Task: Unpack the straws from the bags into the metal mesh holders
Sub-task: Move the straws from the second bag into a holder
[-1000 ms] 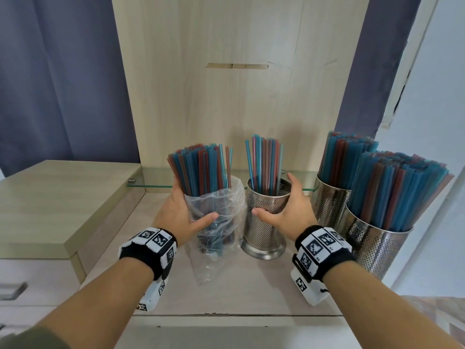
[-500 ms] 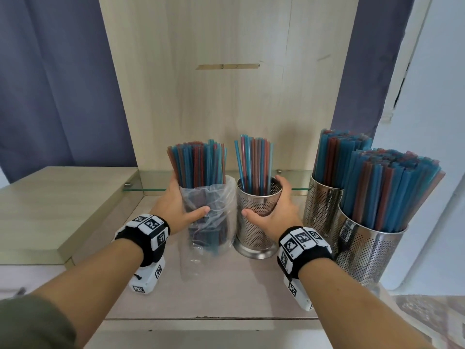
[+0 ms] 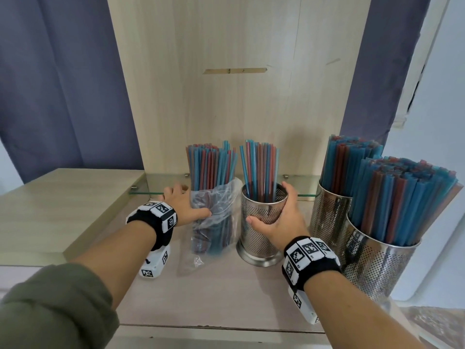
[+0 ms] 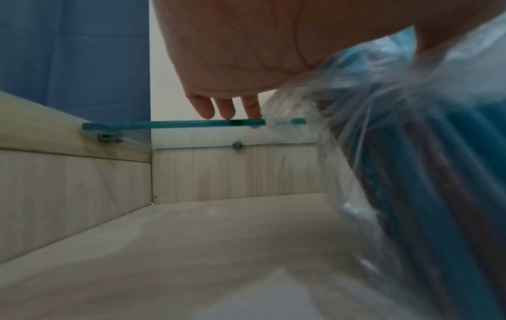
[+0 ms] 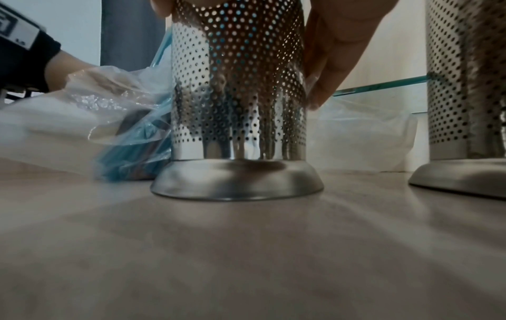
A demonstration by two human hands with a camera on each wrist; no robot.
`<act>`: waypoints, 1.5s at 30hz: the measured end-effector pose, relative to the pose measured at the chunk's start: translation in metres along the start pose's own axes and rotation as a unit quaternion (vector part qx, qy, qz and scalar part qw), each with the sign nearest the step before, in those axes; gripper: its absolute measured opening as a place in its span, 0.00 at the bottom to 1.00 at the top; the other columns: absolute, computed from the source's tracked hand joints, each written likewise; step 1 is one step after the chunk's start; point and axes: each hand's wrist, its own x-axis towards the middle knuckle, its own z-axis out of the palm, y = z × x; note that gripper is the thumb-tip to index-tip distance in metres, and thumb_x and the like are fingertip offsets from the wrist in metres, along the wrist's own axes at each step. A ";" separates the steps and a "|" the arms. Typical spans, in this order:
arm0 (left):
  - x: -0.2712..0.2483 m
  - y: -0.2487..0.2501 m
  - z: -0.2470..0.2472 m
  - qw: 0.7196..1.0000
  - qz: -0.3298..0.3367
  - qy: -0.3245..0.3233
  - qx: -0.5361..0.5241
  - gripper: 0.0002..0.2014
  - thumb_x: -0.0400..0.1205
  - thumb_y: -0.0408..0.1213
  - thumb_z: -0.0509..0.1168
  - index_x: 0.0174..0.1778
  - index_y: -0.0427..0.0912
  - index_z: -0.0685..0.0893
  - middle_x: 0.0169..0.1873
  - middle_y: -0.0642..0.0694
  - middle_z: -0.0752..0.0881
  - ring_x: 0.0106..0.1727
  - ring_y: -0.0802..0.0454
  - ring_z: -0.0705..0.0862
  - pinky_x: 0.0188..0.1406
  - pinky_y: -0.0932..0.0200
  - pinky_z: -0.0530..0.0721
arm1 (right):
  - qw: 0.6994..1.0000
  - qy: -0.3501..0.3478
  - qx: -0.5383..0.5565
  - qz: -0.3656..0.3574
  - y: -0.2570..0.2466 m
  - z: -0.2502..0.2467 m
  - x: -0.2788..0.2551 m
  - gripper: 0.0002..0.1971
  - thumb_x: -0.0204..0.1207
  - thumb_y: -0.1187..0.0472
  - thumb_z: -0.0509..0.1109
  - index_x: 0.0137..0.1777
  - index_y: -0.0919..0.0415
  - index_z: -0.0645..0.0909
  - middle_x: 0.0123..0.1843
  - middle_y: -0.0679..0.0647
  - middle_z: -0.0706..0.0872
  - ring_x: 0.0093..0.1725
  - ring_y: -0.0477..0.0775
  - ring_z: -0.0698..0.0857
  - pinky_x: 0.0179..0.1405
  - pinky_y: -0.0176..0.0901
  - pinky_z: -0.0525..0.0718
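While my right hand (image 3: 279,220) wraps the partly filled holder (image 3: 263,222) from its right side, thumb across the near face and fingers curled round the far rim, the thing I actually need stands just left of it: the clear bag (image 3: 214,217) with its bundle of straws (image 3: 211,167) poking out of the top. The bag and the holder are close together, perhaps touching at the bag's crumpled mouth (I cannot tell for sure from the head view).

My left hand (image 3: 182,205) lies against the bag's left side. The thumb presses into the plastic on the near face, while the other fingers (image 4: 219,106) are straight and spread, reaching past the bag toward the glass shelf (image 4: 175,125) at the far wall. So the hand steadies the bag without closing round it.

What matters for the coming move is this: the straws stand nearly upright, long axis vertical, parallel to the few straws already in the holder. The bundle sits to the right of my left palm, and the holder's open mouth is right again of that. My left hand is the nearer one to the bag. I judge the bundle must come up and out along its own length, then shift right over the rim, while my right hand keeps the holder planted on the wooden shelf (image 5: 246,249).

Two full holders (image 3: 372,260) stand farther right.
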 end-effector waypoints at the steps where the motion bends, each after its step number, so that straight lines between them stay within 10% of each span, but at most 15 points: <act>1: -0.002 -0.002 0.003 1.000 0.003 0.008 0.017 0.55 0.60 0.78 0.56 0.77 0.43 0.66 0.75 0.41 0.66 0.71 0.38 0.67 0.68 0.44 0.69 | 1.000 -0.001 0.000 0.000 0.000 0.000 0.000 0.57 0.59 0.48 0.87 0.81 0.43 0.53 0.73 0.50 0.79 0.63 0.45 0.77 0.65 0.42 0.77; 5: -0.004 -0.004 0.001 0.993 0.022 0.050 -0.104 0.55 0.63 0.69 0.66 0.83 0.46 0.54 0.76 0.40 0.67 0.74 0.36 0.66 0.71 0.40 0.67 | 1.000 -0.001 -0.002 -0.001 -0.001 -0.001 0.000 0.57 0.59 0.48 0.88 0.82 0.45 0.53 0.74 0.50 0.78 0.63 0.44 0.76 0.65 0.41 0.76; 10: -0.003 0.016 -0.023 0.882 0.014 0.132 -0.453 0.66 0.55 0.74 0.73 0.83 0.48 0.48 0.75 0.43 0.74 0.75 0.40 0.73 0.76 0.38 0.71 | 1.000 -0.002 -0.006 0.001 -0.001 -0.001 0.000 0.58 0.59 0.48 0.88 0.83 0.44 0.52 0.75 0.50 0.78 0.64 0.44 0.76 0.66 0.43 0.76; 17: 0.000 0.057 -0.023 0.897 -0.040 0.174 -0.403 0.78 0.55 0.64 0.82 0.82 0.45 0.29 0.83 0.38 0.56 0.82 0.40 0.61 0.80 0.45 0.61 | 1.000 0.001 -0.004 -0.003 -0.002 -0.001 -0.001 0.58 0.59 0.48 0.88 0.83 0.44 0.52 0.75 0.49 0.77 0.65 0.43 0.75 0.68 0.43 0.75; 22: 0.010 0.055 -0.007 0.878 -0.040 0.201 -0.432 0.65 0.66 0.54 0.81 0.85 0.47 0.37 0.80 0.40 0.65 0.79 0.41 0.68 0.78 0.47 0.67 | 1.000 -0.004 -0.006 -0.005 -0.002 -0.002 -0.001 0.58 0.59 0.47 0.88 0.83 0.46 0.52 0.75 0.49 0.76 0.66 0.42 0.74 0.67 0.41 0.74; 28: 0.011 0.047 -0.002 0.870 -0.017 0.218 -0.442 0.33 0.72 0.53 0.77 0.69 0.45 0.75 0.50 0.54 0.82 0.53 0.50 0.84 0.52 0.59 0.81 | 1.000 -0.006 -0.005 -0.003 -0.003 -0.004 0.000 0.58 0.59 0.47 0.88 0.83 0.47 0.53 0.76 0.49 0.75 0.65 0.42 0.74 0.67 0.40 0.73; 34: 0.001 0.038 -0.012 0.881 0.035 0.190 -0.433 0.22 0.74 0.60 0.72 0.58 0.55 0.75 0.50 0.55 0.83 0.52 0.53 0.84 0.57 0.57 0.80 | 1.000 -0.006 -0.005 -0.005 -0.003 -0.005 0.000 0.58 0.60 0.48 0.88 0.84 0.48 0.53 0.77 0.49 0.75 0.65 0.40 0.72 0.66 0.38 0.71; 39: 0.004 0.026 -0.024 0.887 -0.045 0.181 -0.423 0.40 0.78 0.61 0.66 0.78 0.37 0.69 0.68 0.41 0.82 0.65 0.44 0.82 0.64 0.52 0.80 | 1.000 -0.004 -0.018 -0.003 -0.001 -0.003 0.000 0.58 0.59 0.45 0.87 0.83 0.46 0.52 0.77 0.51 0.75 0.70 0.47 0.76 0.70 0.45 0.74; 45: 0.010 0.026 -0.028 0.916 -0.040 0.166 -0.363 0.24 0.80 0.52 0.69 0.64 0.38 0.83 0.54 0.41 0.88 0.52 0.45 0.86 0.49 0.57 0.81 | 1.000 -0.008 -0.010 -0.005 -0.002 -0.004 0.000 0.58 0.59 0.46 0.87 0.83 0.45 0.53 0.77 0.50 0.75 0.66 0.43 0.73 0.68 0.44 0.74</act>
